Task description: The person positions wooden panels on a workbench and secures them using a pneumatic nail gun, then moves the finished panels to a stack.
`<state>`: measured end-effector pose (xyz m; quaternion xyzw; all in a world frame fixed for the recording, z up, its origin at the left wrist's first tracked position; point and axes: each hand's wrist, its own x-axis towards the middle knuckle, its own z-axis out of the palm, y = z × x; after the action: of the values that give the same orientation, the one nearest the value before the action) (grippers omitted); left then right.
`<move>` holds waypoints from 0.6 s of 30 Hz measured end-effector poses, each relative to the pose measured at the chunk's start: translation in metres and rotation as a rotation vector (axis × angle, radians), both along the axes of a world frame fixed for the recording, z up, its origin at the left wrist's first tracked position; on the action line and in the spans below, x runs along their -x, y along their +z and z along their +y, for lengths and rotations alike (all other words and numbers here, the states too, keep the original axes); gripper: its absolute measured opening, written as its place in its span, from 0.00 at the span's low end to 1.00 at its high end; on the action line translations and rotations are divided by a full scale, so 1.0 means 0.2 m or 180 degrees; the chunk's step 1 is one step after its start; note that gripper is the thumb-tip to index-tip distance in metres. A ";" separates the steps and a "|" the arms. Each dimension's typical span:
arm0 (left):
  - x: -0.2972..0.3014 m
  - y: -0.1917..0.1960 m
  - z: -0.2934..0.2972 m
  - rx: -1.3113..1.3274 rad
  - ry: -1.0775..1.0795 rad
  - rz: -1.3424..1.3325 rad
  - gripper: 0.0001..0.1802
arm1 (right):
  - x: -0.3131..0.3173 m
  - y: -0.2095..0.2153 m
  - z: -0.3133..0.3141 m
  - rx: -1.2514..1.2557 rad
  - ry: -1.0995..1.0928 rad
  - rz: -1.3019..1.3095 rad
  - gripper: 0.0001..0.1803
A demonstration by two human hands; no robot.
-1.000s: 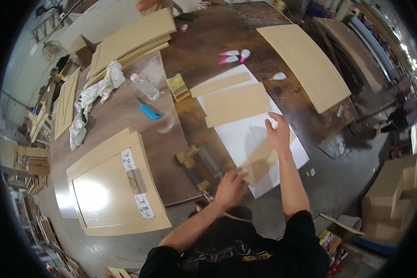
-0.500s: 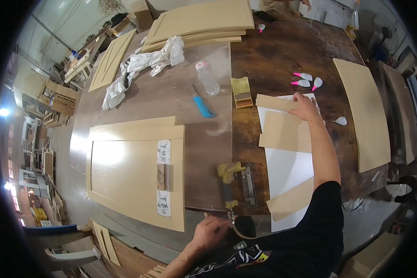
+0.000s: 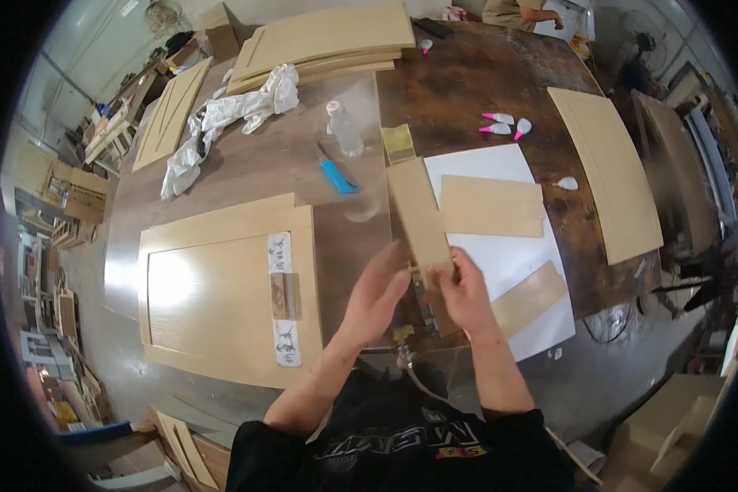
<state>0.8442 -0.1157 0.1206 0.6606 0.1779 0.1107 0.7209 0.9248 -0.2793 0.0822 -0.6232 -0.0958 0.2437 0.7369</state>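
Observation:
A long beige wooden strip (image 3: 419, 215) is raised over the table's front edge, slanting toward me, with my right hand (image 3: 466, 289) closed on its near part. My left hand (image 3: 377, 289) is beside the strip on its left, fingers stretched and slightly blurred, apparently not holding it. The strip mostly covers a metal tool (image 3: 425, 305) with a hose at its near end. Beyond it, the strip also hides part of a small yellow box (image 3: 398, 141). On a white sheet (image 3: 539, 324) to the right lie flat beige boards (image 3: 492, 205) and a loose beige piece (image 3: 531, 297).
A framed beige door panel (image 3: 213, 287) lies at left with a wood block (image 3: 280, 296) on it. Nearby are a blue-handled cutter (image 3: 336, 176), a clear bottle (image 3: 348, 135) and crumpled white cloth (image 3: 238, 111). Several small white bottles (image 3: 523, 128) stand or lie farther right. Another person (image 3: 521, 14) is at the far edge.
My right hand has drawn the strip from the white sheet's far end toward me. My left hand has risen from below the table edge to the strip. The view has shifted slightly right.

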 end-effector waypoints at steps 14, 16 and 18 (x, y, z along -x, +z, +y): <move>0.30 -0.32 0.10 0.0485 -0.0610 0.0496 0.20 | 0.60 -0.18 -0.10 0.0725 -0.0149 -0.0377 0.23; 0.40 -0.33 0.02 0.0768 -0.0775 0.0802 0.23 | 0.40 -0.36 -0.08 0.0876 -0.0283 -0.0845 0.23; 0.49 -0.35 -0.01 0.0685 -0.0959 0.0830 0.22 | 0.18 -0.33 -0.04 0.1242 -0.0080 -0.0861 0.25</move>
<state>0.7452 -0.1184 0.0514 0.6077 0.1797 -0.1042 0.7666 0.8896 -0.2864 0.0166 -0.7819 -0.1370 0.1627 0.5859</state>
